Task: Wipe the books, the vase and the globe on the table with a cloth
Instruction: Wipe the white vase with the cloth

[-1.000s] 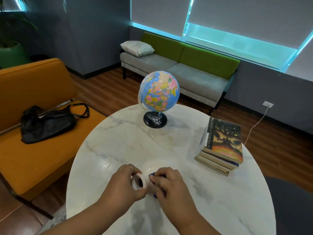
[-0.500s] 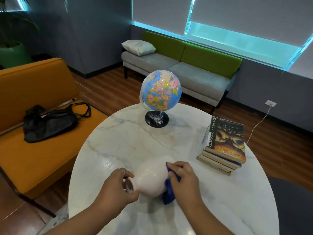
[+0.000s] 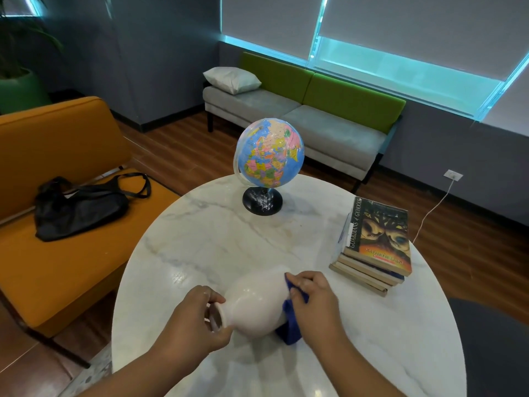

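Left hand (image 3: 190, 322) fingers (image 3: 213, 298) are curled round the vase (image 3: 254, 303) neck, right hand (image 3: 313, 299) fingers pinch a blue cloth (image 3: 289, 325) against its belly. Vase is tipped over near the counter (image 3: 229, 239) front edge, mouth pointing left toward me, base away to the right.

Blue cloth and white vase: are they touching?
Touching. The head view shows the right hand pressing the blue cloth against the side of the white vase, with no gap.
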